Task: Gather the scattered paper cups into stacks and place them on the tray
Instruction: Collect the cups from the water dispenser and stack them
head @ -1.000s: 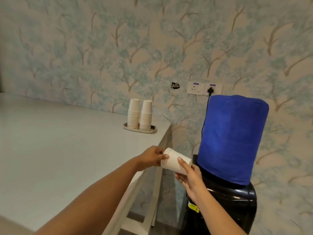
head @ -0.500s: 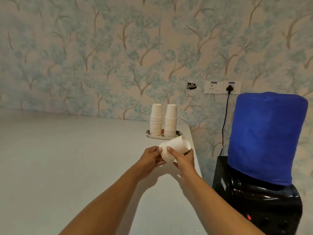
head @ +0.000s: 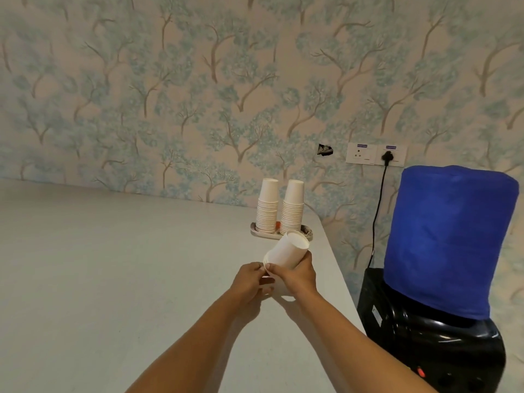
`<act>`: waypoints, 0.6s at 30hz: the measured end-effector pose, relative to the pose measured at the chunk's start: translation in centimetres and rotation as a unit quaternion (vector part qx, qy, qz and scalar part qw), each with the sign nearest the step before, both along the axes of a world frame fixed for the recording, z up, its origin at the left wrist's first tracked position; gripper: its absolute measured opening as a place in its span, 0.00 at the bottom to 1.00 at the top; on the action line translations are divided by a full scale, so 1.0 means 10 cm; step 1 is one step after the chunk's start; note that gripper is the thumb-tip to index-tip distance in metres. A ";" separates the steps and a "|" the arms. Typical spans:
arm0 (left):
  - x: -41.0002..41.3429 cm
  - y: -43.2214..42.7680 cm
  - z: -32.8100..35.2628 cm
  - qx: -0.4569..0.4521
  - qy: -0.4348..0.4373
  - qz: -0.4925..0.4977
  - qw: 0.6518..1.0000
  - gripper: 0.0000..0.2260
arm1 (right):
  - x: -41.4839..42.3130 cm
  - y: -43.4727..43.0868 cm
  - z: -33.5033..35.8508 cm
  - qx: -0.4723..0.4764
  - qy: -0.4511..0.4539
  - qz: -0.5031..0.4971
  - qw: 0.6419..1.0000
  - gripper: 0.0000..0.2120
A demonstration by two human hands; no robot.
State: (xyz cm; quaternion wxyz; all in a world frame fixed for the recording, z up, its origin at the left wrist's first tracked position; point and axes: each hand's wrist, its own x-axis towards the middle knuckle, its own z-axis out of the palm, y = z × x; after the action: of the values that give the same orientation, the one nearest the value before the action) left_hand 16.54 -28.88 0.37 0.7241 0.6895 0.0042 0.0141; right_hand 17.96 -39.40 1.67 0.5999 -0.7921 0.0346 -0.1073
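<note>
Tabletop (head: pixel 99 265): pale and plain, running from the left edge across to a rounded corner on the right.
Left hand (head: pixel 249 282): my fingers are curled in, their tips pinching the near rim of the paper cup (head: pixel 286 251).
Paper cup: white, no print on it, up off the tabletop between my two hands, tilted with its far end aimed at the tray; more white paper shows under my fingers, and I can't tell whether that is a second cup.
Right hand (head: pixel 297 275): wrapped round the cup's side from below, thumb up on the near rim beside my left fingertips.
Tray (head: pixel 272 237): small and oval, near the tabletop's far right corner, just beyond the cup I'm holding.
Left stack (head: pixel 267 207): white cups nested upside down, upright on the tray.
Right stack (head: pixel 293 207): the same, just beside it, a little taller; something orange (head: pixel 278 223) peeks between them.
Wall sockets (head: pixel 361 154): a white plate with two small blue labels, too small to read; a black plug (head: pixel 388 156) sits in the right one, its cord hanging down.
Water dispenser (head: pixel 425 350): black, right of the tabletop, with a bright blue cover (head: pixel 450 239) over what stands on top; the white sticker on its side is unreadable.
</note>
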 end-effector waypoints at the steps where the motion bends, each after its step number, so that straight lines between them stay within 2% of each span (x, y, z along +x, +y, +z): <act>1: 0.03 0.02 -0.02 0.059 -0.032 0.019 0.998 0.12 | 0.02 0.00 0.02 -0.008 -0.005 0.000 1.000 0.42; 2: 0.06 0.06 -0.04 0.139 -0.067 0.036 0.987 0.12 | 0.04 0.00 0.03 -0.013 -0.008 0.002 1.000 0.42; 5: 0.18 0.21 -0.13 0.369 -0.121 0.069 0.919 0.13 | 0.14 0.02 0.06 -0.021 -0.010 0.008 1.000 0.42; 7: 0.26 0.30 -0.22 0.447 -0.108 0.079 0.884 0.14 | 0.23 0.03 0.08 -0.027 -0.015 0.015 0.999 0.42; 10: 0.38 0.39 -0.30 0.569 -0.089 0.068 0.815 0.18 | 0.38 0.07 0.16 -0.041 -0.030 0.022 0.998 0.41; 12: 0.45 0.43 -0.32 0.596 -0.068 0.055 0.798 0.21 | 0.49 0.08 0.25 -0.047 -0.044 0.018 0.998 0.40; 18: 0.67 0.51 -0.35 0.618 -0.030 0.036 0.785 0.27 | 0.90 0.08 0.54 -0.073 -0.078 -0.010 0.994 0.37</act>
State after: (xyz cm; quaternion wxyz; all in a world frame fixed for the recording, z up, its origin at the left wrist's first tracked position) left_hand 23.27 -23.79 -3.13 0.1417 0.9881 -0.0026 0.0607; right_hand 26.93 -38.58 7.04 0.5406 -0.8224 -0.0118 -0.1769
